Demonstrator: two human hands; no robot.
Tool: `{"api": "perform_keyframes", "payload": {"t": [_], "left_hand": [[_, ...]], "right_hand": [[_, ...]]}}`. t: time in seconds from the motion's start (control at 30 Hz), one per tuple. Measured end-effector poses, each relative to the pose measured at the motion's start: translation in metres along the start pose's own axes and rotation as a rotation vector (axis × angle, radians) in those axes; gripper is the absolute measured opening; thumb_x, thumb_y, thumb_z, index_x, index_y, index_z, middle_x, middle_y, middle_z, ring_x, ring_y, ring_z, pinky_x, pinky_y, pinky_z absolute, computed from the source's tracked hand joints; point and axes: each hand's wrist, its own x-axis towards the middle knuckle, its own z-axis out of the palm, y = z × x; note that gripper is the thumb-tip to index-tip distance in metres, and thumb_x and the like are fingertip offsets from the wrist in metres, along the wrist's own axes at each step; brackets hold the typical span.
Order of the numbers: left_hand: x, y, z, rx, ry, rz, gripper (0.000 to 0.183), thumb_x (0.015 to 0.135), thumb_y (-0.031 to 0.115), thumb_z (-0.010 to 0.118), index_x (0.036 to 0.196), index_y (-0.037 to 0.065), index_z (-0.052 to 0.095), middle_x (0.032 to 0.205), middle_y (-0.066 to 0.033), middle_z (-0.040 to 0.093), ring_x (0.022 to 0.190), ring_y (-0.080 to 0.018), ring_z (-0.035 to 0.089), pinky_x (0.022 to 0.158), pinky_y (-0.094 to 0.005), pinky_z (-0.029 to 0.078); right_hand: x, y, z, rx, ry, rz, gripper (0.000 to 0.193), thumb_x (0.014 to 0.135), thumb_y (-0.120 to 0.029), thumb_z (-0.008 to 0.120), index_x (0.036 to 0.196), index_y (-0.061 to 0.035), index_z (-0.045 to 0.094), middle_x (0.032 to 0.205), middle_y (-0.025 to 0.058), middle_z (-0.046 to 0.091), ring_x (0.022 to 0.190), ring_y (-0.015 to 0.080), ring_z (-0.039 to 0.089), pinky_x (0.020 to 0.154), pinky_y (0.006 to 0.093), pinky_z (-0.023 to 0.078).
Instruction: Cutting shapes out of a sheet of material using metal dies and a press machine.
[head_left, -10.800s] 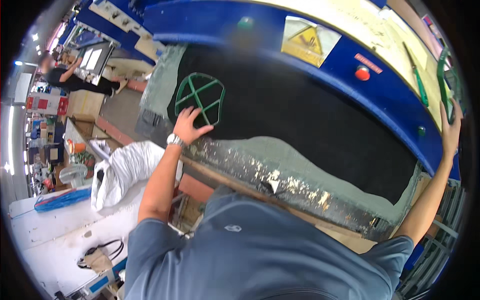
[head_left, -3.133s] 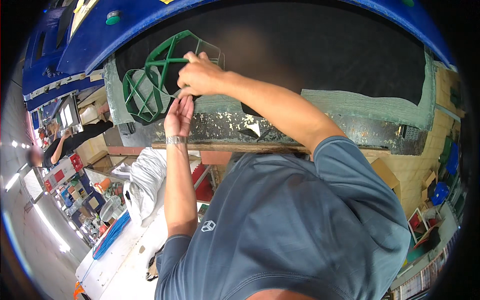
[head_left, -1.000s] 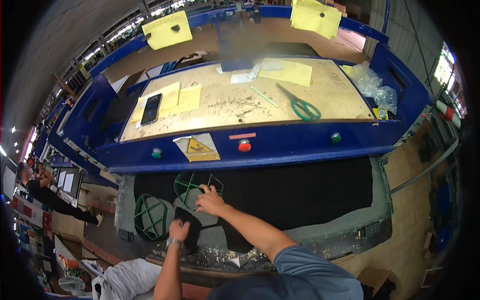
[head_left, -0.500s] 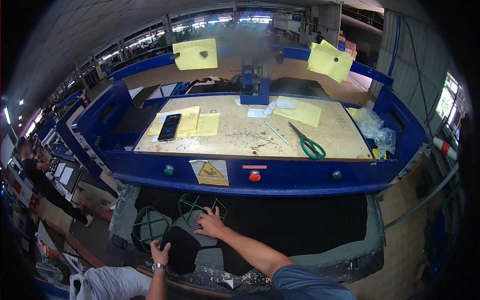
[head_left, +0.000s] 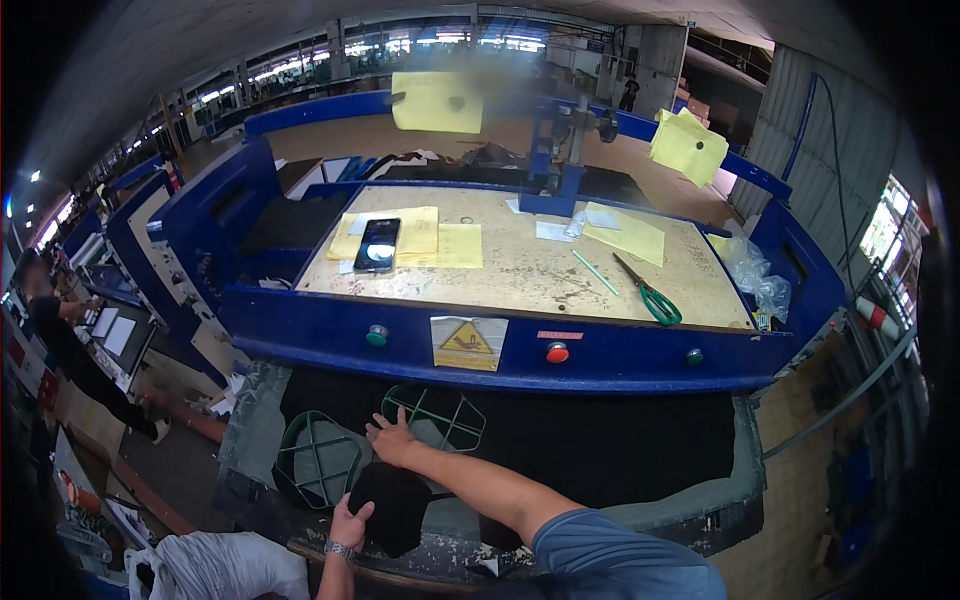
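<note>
Right, from the head view, the only one I have, I look down on a blue press with a pale wooden top (head_left: 520,283). Under its front beam (head_left: 630,358), a black sheet (head_left: 600,450) lies over a grey-green board (head_left: 245,430). Two green frames with crossed bars rest at the left end: the left frame (head_left: 318,445) has grey-green board showing through its openings, while the right frame (head_left: 452,420), a little farther off, shows black sheet in its far part and grey-green in its near part. A cut black piece (head_left: 395,505) sits between the frames and the near edge, hanging slightly over that edge.

At the near left is a crumpled white sack (head_left: 215,575); I cannot tell what it holds. A clear plastic bag (head_left: 762,275) slumps at the right end of the press, its contents too small to make out. Yellow papers (head_left: 455,245), a phone (head_left: 378,246) and green-handled scissors (head_left: 656,303) lie on the wooden top.

My left hand (head_left: 349,525) comes in from the near edge, thumb and fingers pinching the black piece by its left side. My right hand (head_left: 396,443) reaches leftward across the sheet, forearm slanting, palm down, fingers spread and grasping nothing, fingertips at the right frame's near-left rim.
</note>
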Motion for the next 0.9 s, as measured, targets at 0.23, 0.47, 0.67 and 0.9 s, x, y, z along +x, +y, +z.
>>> {"api": "perform_keyframes", "payload": {"t": [0.23, 0.47, 0.67, 0.9], "left_hand": [[-0.073, 0.027, -0.019, 0.227, -0.386, -0.138, 0.049, 0.100, 0.013, 0.076, 0.145, 0.000, 0.061, 0.134, -0.0058, 0.071, 0.121, -0.0145, 0.062, 0.106, -0.0323, 0.050], [-0.070, 0.097, -0.027, 0.600, -0.581, 0.090, 0.037, 0.103, 0.014, 0.068, 0.137, 0.000, 0.065, 0.115, -0.0098, 0.076, 0.102, -0.0132, 0.064, 0.094, -0.0328, 0.053], [-0.052, 0.096, -0.023, 0.703, -0.766, -0.021, 0.034, 0.103, 0.018, 0.065, 0.134, 0.005, 0.065, 0.092, -0.0050, 0.071, 0.081, -0.0177, 0.059, 0.078, -0.0372, 0.054], [-0.067, 0.075, -0.025, 0.633, -0.710, 0.039, 0.042, 0.102, 0.013, 0.066, 0.142, 0.001, 0.062, 0.116, -0.0059, 0.074, 0.102, -0.0127, 0.062, 0.095, -0.0302, 0.051]], "right_hand": [[0.008, -0.008, 0.011, -0.087, 0.016, 0.033, 0.047, 0.106, -0.026, 0.048, 0.150, -0.0136, 0.058, 0.168, 0.0008, 0.044, 0.159, 0.0264, 0.031, 0.118, 0.0817, 0.022], [-0.057, -0.034, -0.059, 0.989, -0.130, -0.263, 0.057, 0.109, -0.047, 0.056, 0.148, -0.0054, 0.061, 0.151, 0.0127, 0.062, 0.140, 0.0335, 0.058, 0.119, 0.0524, 0.042], [-0.124, -0.053, -0.029, 1.446, -0.242, -0.277, 0.049, 0.112, -0.038, 0.055, 0.146, -0.0033, 0.063, 0.138, 0.0103, 0.071, 0.126, 0.0184, 0.065, 0.107, 0.0347, 0.050], [-0.112, -0.071, 0.010, 1.141, -0.073, -0.388, 0.039, 0.112, -0.032, 0.053, 0.124, -0.0031, 0.075, 0.135, 0.0153, 0.071, 0.123, 0.0357, 0.065, 0.110, 0.0421, 0.049]]}}
